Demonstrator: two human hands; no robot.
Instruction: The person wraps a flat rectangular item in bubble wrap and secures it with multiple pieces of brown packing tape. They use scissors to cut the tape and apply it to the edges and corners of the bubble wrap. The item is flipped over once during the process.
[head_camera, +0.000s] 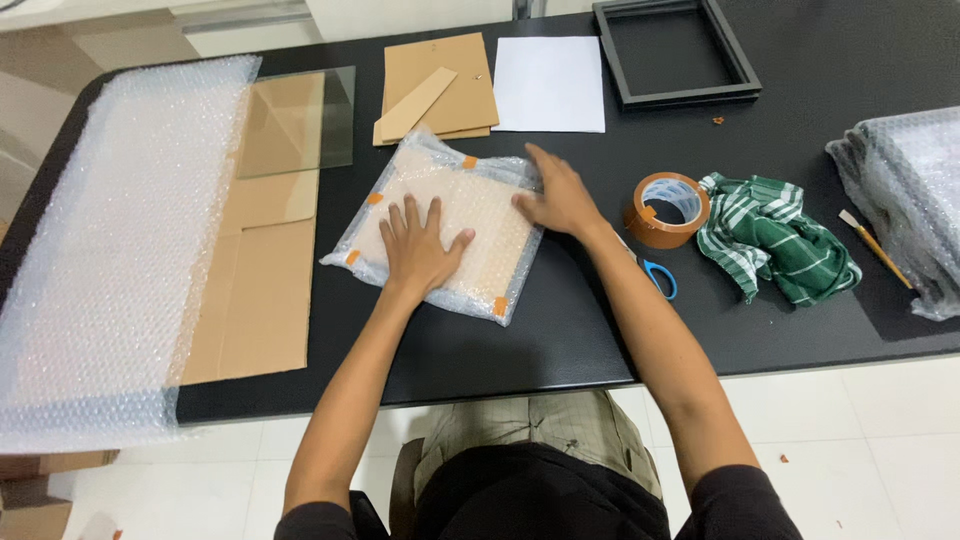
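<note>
A bubble-wrapped flat parcel (445, 225) lies mid-desk (560, 330), under both hands. The left hand (418, 248) presses flat on its near part, fingers spread; the right hand (558, 198) rests open-palmed on its right edge, near the tape roll (668, 210).

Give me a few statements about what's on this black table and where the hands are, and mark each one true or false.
1. Both hands press flat on the bubble-wrapped package. True: left hand, right hand.
2. The tape roll sits left of the package. False: it lies to its right.
3. The black frame is empty. True.
4. The striped cloth is red. False: green and white.
5. The scissors are in the right hand. False: they lie on the table.
</note>
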